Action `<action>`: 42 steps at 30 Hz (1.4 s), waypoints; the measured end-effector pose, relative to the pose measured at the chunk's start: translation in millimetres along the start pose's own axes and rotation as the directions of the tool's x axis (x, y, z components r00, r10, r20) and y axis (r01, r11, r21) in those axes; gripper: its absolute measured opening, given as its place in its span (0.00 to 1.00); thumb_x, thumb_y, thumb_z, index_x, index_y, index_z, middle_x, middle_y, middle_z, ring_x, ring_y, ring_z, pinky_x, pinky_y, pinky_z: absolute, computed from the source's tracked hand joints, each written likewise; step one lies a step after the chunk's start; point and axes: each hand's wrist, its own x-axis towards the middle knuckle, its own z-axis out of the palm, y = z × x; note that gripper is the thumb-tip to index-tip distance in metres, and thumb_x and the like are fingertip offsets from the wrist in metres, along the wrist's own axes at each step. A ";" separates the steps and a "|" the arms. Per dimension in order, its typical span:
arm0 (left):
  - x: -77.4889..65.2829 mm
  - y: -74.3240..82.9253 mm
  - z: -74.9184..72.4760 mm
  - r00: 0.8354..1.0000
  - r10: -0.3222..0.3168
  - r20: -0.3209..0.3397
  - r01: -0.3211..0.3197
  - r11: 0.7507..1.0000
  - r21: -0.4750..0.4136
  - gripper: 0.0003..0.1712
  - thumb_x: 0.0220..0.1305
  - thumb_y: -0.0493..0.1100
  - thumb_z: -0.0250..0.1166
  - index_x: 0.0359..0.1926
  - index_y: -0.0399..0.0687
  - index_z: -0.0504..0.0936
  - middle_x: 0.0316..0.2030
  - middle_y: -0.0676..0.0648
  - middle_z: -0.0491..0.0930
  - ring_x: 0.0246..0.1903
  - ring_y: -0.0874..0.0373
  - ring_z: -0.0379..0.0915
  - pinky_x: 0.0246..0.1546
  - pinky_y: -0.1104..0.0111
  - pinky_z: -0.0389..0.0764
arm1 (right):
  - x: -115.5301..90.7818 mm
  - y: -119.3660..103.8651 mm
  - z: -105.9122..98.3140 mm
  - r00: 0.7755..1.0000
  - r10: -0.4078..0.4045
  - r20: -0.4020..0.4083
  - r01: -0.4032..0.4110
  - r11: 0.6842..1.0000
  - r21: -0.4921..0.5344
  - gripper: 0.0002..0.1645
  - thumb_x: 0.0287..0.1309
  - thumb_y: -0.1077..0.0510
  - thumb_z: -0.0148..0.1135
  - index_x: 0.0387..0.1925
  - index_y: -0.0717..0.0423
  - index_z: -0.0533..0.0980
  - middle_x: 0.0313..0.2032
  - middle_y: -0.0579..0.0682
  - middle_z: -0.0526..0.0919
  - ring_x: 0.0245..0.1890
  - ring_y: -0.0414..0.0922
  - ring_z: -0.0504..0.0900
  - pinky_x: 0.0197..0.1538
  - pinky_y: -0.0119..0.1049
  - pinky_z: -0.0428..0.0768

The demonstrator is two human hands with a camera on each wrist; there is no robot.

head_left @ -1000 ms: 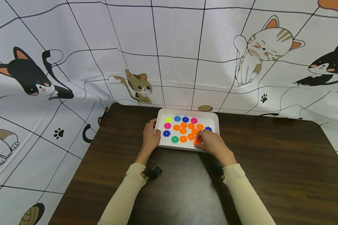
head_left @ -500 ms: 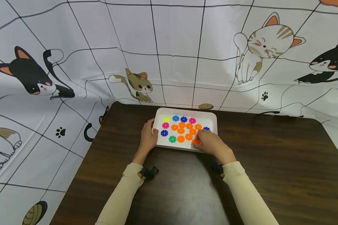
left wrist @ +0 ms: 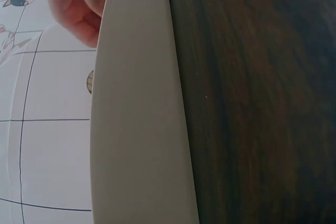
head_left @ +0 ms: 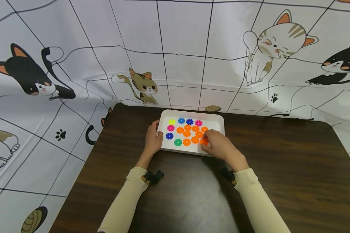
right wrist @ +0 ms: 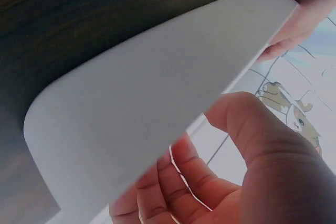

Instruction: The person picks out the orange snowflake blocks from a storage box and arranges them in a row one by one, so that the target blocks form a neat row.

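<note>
A shallow white tray [head_left: 189, 151] holds several notched plastic snowflake discs. Most are orange, grouped in the middle and right; a green disc [head_left: 178, 142], a yellow disc [head_left: 171, 122], and blue and pink ones lie around them. My left hand [head_left: 153, 139] grips the tray's left side, thumb at the rim and fingers along the outer wall. Inside the tray's front right part, my right hand [head_left: 220, 145] has its thumb and fingertips around an orange snowflake disc [head_left: 204, 141]. From the right wrist, the tray wall [right wrist: 131, 87] hides the fingertips and the discs.
The tray stands near the back edge of a dark wooden table [head_left: 280, 168]. Behind and to the left hangs a white cloth [head_left: 183, 38] printed with cats and grid lines. A black wrist strap [head_left: 153, 177] sits at the left cuff.
The orange disc at my right fingertips has shifted slightly back and right within the tray. My right hand now covers the blue disc seen earlier at the right. The left hand keeps its grip.
</note>
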 end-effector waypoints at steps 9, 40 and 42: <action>3.1 2.8 -2.3 1.000 0.007 0.003 -0.007 1.000 0.012 0.31 0.72 0.35 0.50 0.75 0.45 0.61 0.61 0.33 0.70 0.58 0.40 0.69 0.62 0.47 0.69 | -8.4 0.5 -16.5 0.994 -0.038 -0.099 0.038 0.999 -0.008 0.22 0.63 0.52 0.66 0.52 0.62 0.77 0.46 0.57 0.83 0.44 0.52 0.80 0.54 0.49 0.82; 0.6 -0.7 0.6 1.000 0.008 -0.010 -0.008 1.000 -0.003 0.31 0.72 0.35 0.50 0.74 0.45 0.62 0.61 0.33 0.70 0.57 0.41 0.69 0.62 0.47 0.70 | -26.1 57.9 -43.8 0.984 0.101 -0.150 -0.108 0.993 -0.039 0.23 0.66 0.53 0.61 0.57 0.63 0.75 0.50 0.61 0.79 0.49 0.57 0.77 0.54 0.56 0.78; -0.9 -1.7 1.5 1.000 0.008 -0.008 -0.008 1.000 -0.001 0.31 0.71 0.35 0.50 0.74 0.44 0.63 0.60 0.33 0.71 0.56 0.41 0.70 0.62 0.47 0.71 | -27.3 61.1 -43.2 0.983 0.112 -0.146 -0.119 0.992 -0.041 0.23 0.66 0.54 0.61 0.57 0.63 0.75 0.51 0.62 0.79 0.49 0.57 0.76 0.55 0.56 0.79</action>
